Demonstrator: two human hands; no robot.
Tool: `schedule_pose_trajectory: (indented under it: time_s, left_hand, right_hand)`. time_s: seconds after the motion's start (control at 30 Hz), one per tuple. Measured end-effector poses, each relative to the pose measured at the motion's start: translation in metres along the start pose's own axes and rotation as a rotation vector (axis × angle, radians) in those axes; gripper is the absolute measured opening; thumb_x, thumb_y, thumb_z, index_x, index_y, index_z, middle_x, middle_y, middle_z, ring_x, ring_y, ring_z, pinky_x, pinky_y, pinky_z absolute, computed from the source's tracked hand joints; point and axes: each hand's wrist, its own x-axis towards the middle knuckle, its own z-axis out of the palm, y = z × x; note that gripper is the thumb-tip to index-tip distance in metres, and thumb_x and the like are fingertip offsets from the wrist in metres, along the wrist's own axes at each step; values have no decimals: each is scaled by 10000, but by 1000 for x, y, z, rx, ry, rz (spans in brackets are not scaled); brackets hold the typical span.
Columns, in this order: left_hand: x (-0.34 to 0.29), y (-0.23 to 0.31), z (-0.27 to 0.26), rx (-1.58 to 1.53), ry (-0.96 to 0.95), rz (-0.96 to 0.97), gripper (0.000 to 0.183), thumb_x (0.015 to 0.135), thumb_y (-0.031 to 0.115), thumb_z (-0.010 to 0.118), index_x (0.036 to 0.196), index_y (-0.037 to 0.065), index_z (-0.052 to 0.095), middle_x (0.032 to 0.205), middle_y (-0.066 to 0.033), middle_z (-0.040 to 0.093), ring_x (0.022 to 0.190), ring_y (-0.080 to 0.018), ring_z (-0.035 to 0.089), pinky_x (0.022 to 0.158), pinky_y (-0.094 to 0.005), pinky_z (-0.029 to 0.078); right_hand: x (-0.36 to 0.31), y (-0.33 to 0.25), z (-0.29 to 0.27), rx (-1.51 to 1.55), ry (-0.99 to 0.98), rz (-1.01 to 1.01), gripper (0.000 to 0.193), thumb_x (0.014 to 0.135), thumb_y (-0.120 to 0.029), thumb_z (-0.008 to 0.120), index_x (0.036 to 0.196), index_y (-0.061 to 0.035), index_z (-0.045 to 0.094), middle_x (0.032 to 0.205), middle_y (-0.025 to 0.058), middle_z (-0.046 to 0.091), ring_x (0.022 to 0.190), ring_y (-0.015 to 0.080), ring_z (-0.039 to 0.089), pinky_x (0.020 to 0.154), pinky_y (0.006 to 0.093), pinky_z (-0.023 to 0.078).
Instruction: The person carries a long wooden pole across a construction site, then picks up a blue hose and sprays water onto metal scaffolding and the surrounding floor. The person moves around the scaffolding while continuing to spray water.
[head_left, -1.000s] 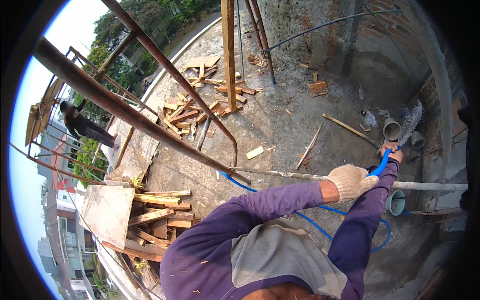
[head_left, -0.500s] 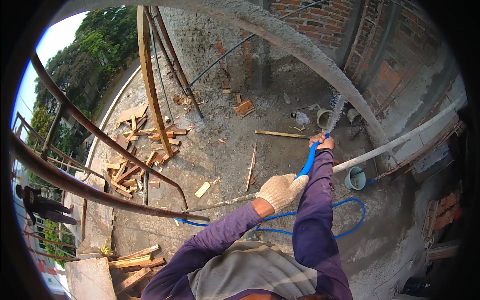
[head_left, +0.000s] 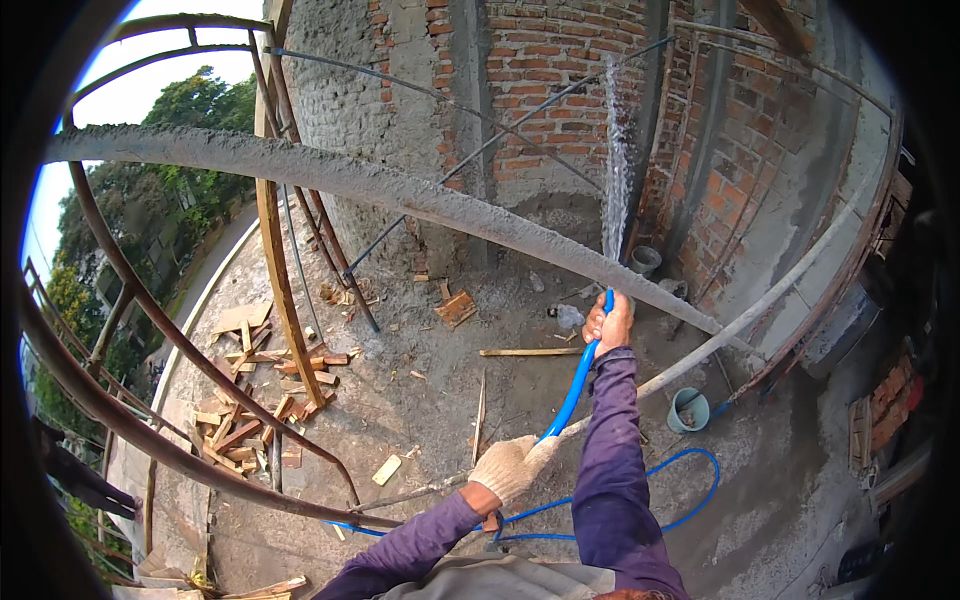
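A blue hose [head_left: 572,400] runs up between my two hands, and its slack loops over the floor behind them. My bare right hand [head_left: 612,322] is closed round the hose near its outlet. From there a jet of water [head_left: 615,160] shoots up and away in front of the brick wall [head_left: 545,85]. My left hand [head_left: 510,468], in a cream knit glove, is wrapped round the hose lower down. A mortar-crusted pole [head_left: 400,195] crosses the view just beyond my right hand.
Rusty scaffold pipes [head_left: 190,345] curve along the left, near a pile of wood offcuts [head_left: 245,425]. A pale pole [head_left: 745,320] slants up to the right. Beside it stands a light-green bucket [head_left: 688,410]. Another person [head_left: 80,475] is at the far left.
The view has tilted up, showing more of the wall. The hose end has swung upward, and the water now rises high instead of spraying low near the buckets. Both hands keep their hold.
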Motion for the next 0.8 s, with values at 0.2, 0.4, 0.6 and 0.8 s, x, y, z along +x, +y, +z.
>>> schedule_pose_trajectory:
  time_s: [0.2, 0.4, 0.6, 0.8]
  left_hand:
    - [-4, 4, 2, -83, 33, -63, 541, 929, 524, 387, 808, 43, 604, 690, -129, 619, 667, -327, 606, 616, -404, 454]
    - [8, -10, -2, 28, 117, 44, 383, 965, 353, 390, 794, 61, 569, 678, -118, 584, 634, -326, 583, 571, -405, 440]
    - [2, -20, -6, 82, 286, 214, 360, 968, 300, 412, 735, 66, 556, 619, -113, 546, 583, -294, 571, 527, -389, 437]
    - [-8, -36, 4, -173, 108, -159, 309, 970, 258, 418, 762, 88, 569, 592, -97, 528, 479, -257, 542, 435, -360, 413]
  right_hand:
    - [4, -8, 19, -262, -2, 53, 425, 918, -524, 350, 828, -136, 497, 496, -12, 409, 330, 129, 365, 326, 300, 329]
    - [24, 10, 35, -216, -2, -99, 441, 922, -533, 342, 864, -124, 496, 528, 3, 432, 343, 134, 378, 334, 309, 348]
    - [39, 40, 34, -264, 46, 39, 432, 858, -535, 432, 822, -109, 496, 522, 13, 437, 347, 154, 397, 332, 345, 354]
    - [39, 66, 37, -357, -109, 225, 390, 865, -464, 397, 758, -103, 498, 499, -2, 416, 357, 138, 381, 347, 326, 328]
